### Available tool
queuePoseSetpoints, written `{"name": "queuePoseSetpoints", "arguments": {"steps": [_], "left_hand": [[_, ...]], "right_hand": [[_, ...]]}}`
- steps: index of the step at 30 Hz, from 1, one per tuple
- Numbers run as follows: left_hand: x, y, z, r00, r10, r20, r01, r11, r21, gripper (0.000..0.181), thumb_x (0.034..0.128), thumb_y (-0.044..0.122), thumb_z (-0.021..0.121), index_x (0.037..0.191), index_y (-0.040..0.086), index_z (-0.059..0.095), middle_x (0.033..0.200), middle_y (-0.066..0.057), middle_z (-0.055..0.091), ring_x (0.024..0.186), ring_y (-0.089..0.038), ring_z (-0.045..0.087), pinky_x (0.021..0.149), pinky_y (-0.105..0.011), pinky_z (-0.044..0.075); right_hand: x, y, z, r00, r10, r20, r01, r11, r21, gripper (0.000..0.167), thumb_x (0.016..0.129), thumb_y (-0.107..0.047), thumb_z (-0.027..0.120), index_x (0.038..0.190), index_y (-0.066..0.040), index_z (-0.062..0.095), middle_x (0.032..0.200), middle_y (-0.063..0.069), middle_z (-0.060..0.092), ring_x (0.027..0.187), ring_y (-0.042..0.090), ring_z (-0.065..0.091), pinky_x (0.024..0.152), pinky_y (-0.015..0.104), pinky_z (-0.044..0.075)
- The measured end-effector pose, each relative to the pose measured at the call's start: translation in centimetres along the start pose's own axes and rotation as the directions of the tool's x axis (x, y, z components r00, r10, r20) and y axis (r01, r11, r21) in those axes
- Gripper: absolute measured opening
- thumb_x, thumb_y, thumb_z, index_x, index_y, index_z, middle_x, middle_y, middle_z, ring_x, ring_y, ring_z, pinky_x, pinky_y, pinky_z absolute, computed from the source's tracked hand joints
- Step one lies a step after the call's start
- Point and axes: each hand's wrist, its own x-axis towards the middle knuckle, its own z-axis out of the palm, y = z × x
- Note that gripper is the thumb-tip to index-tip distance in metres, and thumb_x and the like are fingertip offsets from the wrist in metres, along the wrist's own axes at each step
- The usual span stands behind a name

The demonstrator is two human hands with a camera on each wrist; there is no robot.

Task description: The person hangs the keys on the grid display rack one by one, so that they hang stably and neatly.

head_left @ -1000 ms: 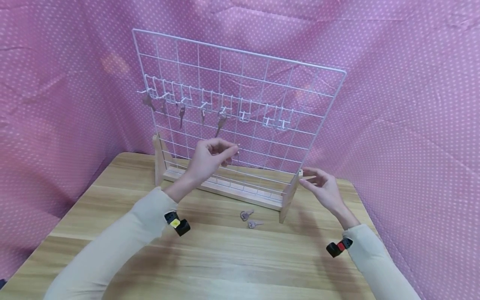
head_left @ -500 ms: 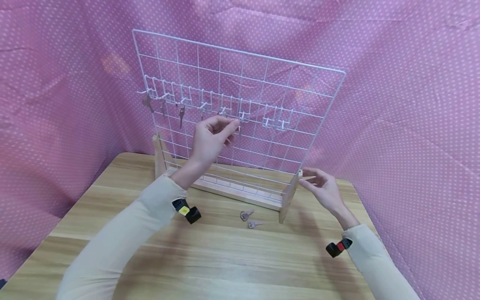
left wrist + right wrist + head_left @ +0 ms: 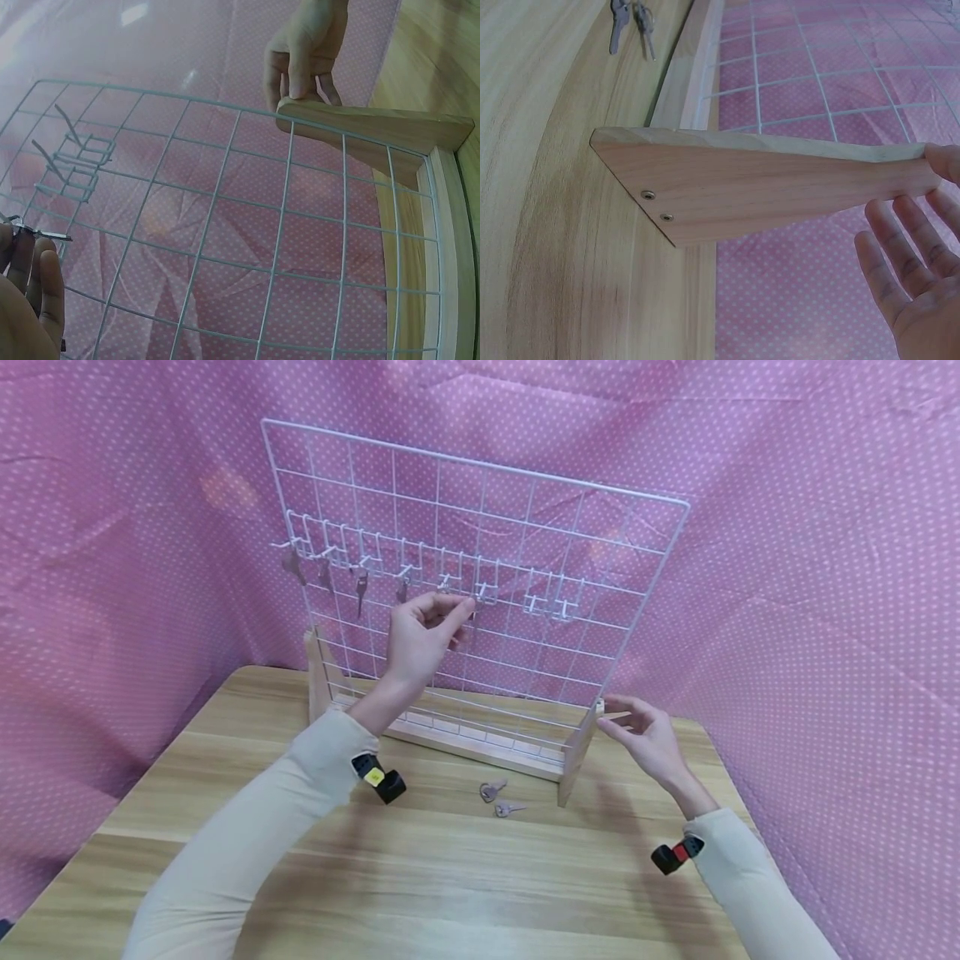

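My left hand (image 3: pixel 420 635) pinches a small metal key (image 3: pixel 49 235) between thumb and fingers, just below a white hook (image 3: pixel 486 593) on the wire grid rack (image 3: pixel 480 462). Most of that key is hidden by the fingers; whether its ring touches the hook I cannot tell. Keys hang from the hooks to the left, among them a slim key (image 3: pixel 362 593). At the other side my right hand (image 3: pixel 648 739) holds the top of the rack's wooden side support (image 3: pixel 780 184), thumb on one edge and a finger on the opposite edge.
Two loose keys, one with a ring (image 3: pixel 491 791) and another key (image 3: pixel 510 809), lie on the wooden table (image 3: pixel 465 877) before the rack. Two hooks (image 3: pixel 565 609) at the right carry no keys. Pink dotted cloth (image 3: pixel 825 610) surrounds the table.
My left hand has risen with the key from below the hook row to the hook right of the hanging keys, then shifted only slightly. The right hand stays on the support.
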Motion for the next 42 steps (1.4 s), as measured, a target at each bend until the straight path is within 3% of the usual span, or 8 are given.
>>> {"name": "queuePoseSetpoints", "arguments": {"steps": [3, 9, 15, 21, 27, 34, 38, 42], "left_hand": [[-0.1, -0.1, -0.2, 1.000, 0.006, 0.013, -0.006, 1.000, 0.017, 0.024, 0.1007, 0.019, 0.073, 0.111, -0.001, 0.075, 0.084, 0.009, 0.074, 0.067, -0.004, 0.065, 0.064, -0.018, 0.056], [-1.4, -1.2, -0.9, 0.999, 0.005, 0.049, -0.009, 0.997, 0.078, 0.024, 0.1002, 0.023, 0.074, 0.114, 0.003, 0.074, 0.084, 0.005, 0.073, 0.067, -0.007, 0.066, 0.063, -0.020, 0.057], [-4.0, -4.8, -1.2, 0.981, -0.054, 0.188, 0.016, 0.980, 0.198, 0.020, 0.0987, 0.021, 0.075, 0.112, 0.006, 0.075, 0.091, -0.012, 0.075, 0.070, -0.018, 0.066, 0.061, -0.020, 0.054], [-6.9, -9.4, -1.0, 0.937, -0.194, 0.292, 0.080, 0.929, 0.361, 0.020, 0.0971, 0.026, 0.077, 0.109, 0.010, 0.077, 0.096, -0.009, 0.076, 0.076, -0.014, 0.062, 0.067, -0.021, 0.052], [-9.6, -13.4, -1.0, 0.873, -0.321, 0.367, 0.115, 0.868, 0.484, 0.018, 0.0961, 0.023, 0.078, 0.107, 0.009, 0.078, 0.098, -0.003, 0.077, 0.081, -0.009, 0.062, 0.075, -0.022, 0.052], [-12.6, -15.4, -0.2, 0.804, -0.376, 0.461, 0.117, 0.860, 0.496, 0.007, 0.0936, 0.018, 0.080, 0.098, 0.012, 0.079, 0.090, 0.000, 0.075, 0.075, -0.007, 0.060, 0.067, -0.020, 0.050], [-13.8, -16.1, 0.4, 0.763, -0.419, 0.492, 0.119, 0.840, 0.530, 0.006, 0.0915, 0.017, 0.082, 0.096, 0.014, 0.080, 0.087, 0.002, 0.074, 0.074, -0.007, 0.061, 0.067, -0.020, 0.052], [-14.5, -16.6, 0.9, 0.751, -0.428, 0.503, 0.082, 0.816, 0.573, 0.007, 0.0901, 0.016, 0.082, 0.097, 0.013, 0.080, 0.089, 0.004, 0.075, 0.077, -0.006, 0.062, 0.071, -0.021, 0.053]], "right_hand": [[0.0, 0.0, 0.0, 1.000, -0.003, -0.001, 0.003, 1.000, -0.004, 0.041, 0.100, -0.014, 0.072, 0.138, 0.000, 0.064, 0.126, 0.018, 0.071, 0.094, -0.007, 0.069, 0.082, 0.015, 0.058], [0.0, 0.3, -0.1, 1.000, -0.015, 0.000, 0.015, 1.000, 0.003, 0.042, 0.100, -0.013, 0.073, 0.138, 0.001, 0.063, 0.114, -0.018, 0.067, 0.095, -0.007, 0.069, 0.082, 0.015, 0.058], [0.0, 0.3, -0.1, 1.000, -0.021, 0.000, 0.021, 1.000, 0.007, 0.041, 0.100, -0.013, 0.073, 0.137, 0.001, 0.064, 0.113, -0.022, 0.067, 0.095, -0.007, 0.069, 0.082, 0.015, 0.058], [0.0, 0.4, 0.0, 1.000, -0.015, -0.001, 0.015, 1.000, 0.008, 0.041, 0.100, -0.013, 0.073, 0.137, 0.001, 0.063, 0.116, -0.015, 0.068, 0.095, -0.005, 0.070, 0.082, 0.015, 0.058], [-0.1, 0.5, 0.0, 1.000, -0.017, 0.005, 0.017, 1.000, 0.000, 0.042, 0.100, -0.013, 0.073, 0.138, 0.001, 0.063, 0.115, -0.017, 0.068, 0.096, -0.005, 0.070, 0.083, 0.015, 0.058], [0.0, 0.5, 0.0, 1.000, -0.029, -0.003, 0.029, 1.000, 0.009, 0.041, 0.099, -0.011, 0.073, 0.137, 0.002, 0.063, 0.118, -0.009, 0.070, 0.096, -0.001, 0.071, 0.082, 0.015, 0.058], [-0.1, 0.4, -0.1, 1.000, -0.021, -0.002, 0.021, 1.000, -0.003, 0.042, 0.099, -0.013, 0.074, 0.138, 0.000, 0.064, 0.117, -0.014, 0.068, 0.097, 0.001, 0.071, 0.082, 0.015, 0.058], [-0.1, 0.2, -0.1, 1.000, -0.007, -0.006, 0.007, 1.000, -0.012, 0.042, 0.099, -0.015, 0.074, 0.138, -0.001, 0.064, 0.119, -0.005, 0.069, 0.096, 0.002, 0.071, 0.082, 0.015, 0.058]]}}
